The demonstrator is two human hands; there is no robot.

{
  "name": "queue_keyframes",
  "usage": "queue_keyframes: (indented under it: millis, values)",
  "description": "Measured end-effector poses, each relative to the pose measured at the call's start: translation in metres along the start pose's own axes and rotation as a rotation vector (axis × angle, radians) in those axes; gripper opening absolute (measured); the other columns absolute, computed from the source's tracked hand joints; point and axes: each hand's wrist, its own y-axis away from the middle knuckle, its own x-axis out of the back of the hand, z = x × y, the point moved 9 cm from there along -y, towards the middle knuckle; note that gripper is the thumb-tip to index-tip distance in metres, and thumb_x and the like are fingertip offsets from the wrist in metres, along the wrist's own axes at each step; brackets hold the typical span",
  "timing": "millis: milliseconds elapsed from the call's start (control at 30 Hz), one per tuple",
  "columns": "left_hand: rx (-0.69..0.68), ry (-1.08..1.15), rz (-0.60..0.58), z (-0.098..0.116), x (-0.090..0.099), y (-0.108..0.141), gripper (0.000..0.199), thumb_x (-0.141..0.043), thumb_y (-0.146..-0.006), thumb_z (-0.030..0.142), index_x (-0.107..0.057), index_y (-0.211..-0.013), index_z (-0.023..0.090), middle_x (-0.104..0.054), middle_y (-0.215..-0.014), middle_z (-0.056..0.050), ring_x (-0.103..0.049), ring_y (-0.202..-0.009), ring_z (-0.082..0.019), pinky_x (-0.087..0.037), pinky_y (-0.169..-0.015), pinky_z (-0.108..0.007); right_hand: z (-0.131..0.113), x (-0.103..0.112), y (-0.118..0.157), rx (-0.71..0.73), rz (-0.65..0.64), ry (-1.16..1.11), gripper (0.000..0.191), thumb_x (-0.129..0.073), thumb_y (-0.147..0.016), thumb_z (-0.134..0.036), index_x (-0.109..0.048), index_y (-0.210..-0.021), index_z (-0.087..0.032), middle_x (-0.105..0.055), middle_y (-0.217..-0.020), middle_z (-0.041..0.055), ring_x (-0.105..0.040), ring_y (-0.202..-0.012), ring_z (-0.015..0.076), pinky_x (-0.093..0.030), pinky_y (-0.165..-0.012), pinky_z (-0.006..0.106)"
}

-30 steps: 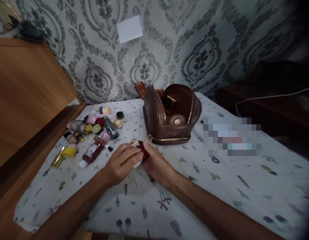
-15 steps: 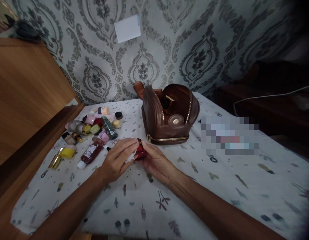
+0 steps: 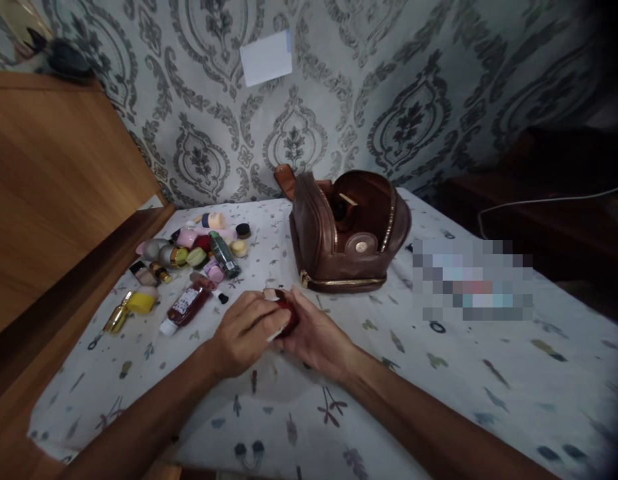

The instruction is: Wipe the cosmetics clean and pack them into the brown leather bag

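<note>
My right hand (image 3: 319, 337) is closed round a small dark red, glossy container (image 3: 289, 323), partly covered by fingers, so its exact kind is unclear. From the other side, the fingers of my left hand (image 3: 246, 330) press a thin white tissue or wipe (image 3: 275, 335) against it. Both hands are just above the printed cloth, in front of a brown leather toiletry bag (image 3: 316, 270). The bag stands unzipped, with a dark item (image 3: 345, 212) inside. Left of my hands lies a bottle of dark red liquid (image 3: 189, 303) with a white cap.
Several cosmetics cluster at the left, among them a green bottle (image 3: 223, 255), a gold bottle (image 3: 119, 315) and a black-lidded jar (image 3: 243, 231). A blurred-out flat object (image 3: 473, 280) lies at the right. A wooden panel (image 3: 63, 153) borders the table's left side.
My left fingers have shifted over the red container with the white tissue, and the container has turned slightly. The whole view has moved a little, so the scene sits further right.
</note>
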Motion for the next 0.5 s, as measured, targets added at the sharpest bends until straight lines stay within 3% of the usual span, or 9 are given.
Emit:
queue_keyframes:
  millis: [100, 267, 400, 500]
  values:
    - [0.158, 0.047, 0.003, -0.016, 0.002, 0.000, 0.016, -0.055, -0.094, 0.013, -0.061, -0.109, 0.015, -0.066, -0.087, -0.007, -0.059, -0.080, -0.017, -0.052, -0.070, -0.031, 0.000, 0.001, 0.000, 0.005, -0.007, -0.007, 0.018, -0.065, -0.088, -0.035, -0.067, -0.100, -0.021, -0.072, -0.093, 0.0013, -0.065, -0.084, 0.0168, -0.055, -0.076, 0.034]
    - [0.431, 0.148, 0.022, -0.047, 0.004, 0.007, 0.017, -0.046, -0.099, 0.018, -0.061, -0.106, 0.018, -0.066, -0.093, -0.006, -0.059, -0.087, -0.017, -0.049, -0.078, -0.031, -0.007, 0.006, 0.000, 0.086, 0.028, 0.042, 0.029, -0.075, -0.080, -0.025, -0.066, -0.107, -0.022, -0.072, -0.109, 0.0047, -0.067, -0.099, 0.0225, -0.055, -0.085, 0.044]
    - [0.542, 0.186, 0.049, -0.059, 0.005, 0.014, 0.028, -0.036, -0.102, 0.028, -0.062, -0.105, 0.018, -0.065, -0.091, -0.005, -0.060, -0.086, -0.017, -0.048, -0.078, -0.031, -0.010, -0.001, 0.001, 0.118, 0.007, 0.137, 0.039, -0.082, -0.074, -0.033, -0.069, -0.108, -0.020, -0.073, -0.107, 0.0059, -0.068, -0.094, 0.0201, -0.055, -0.084, 0.037]
    - [0.665, 0.189, 0.089, -0.067, 0.006, 0.022, 0.031, -0.034, -0.103, 0.034, -0.061, -0.108, 0.019, -0.066, -0.089, -0.003, -0.062, -0.082, -0.015, -0.049, -0.076, -0.029, -0.013, -0.006, 0.000, 0.149, -0.008, 0.202, 0.041, -0.086, -0.068, -0.041, -0.073, -0.097, -0.016, -0.075, -0.097, 0.0059, -0.068, -0.088, 0.0173, -0.052, -0.084, 0.030]
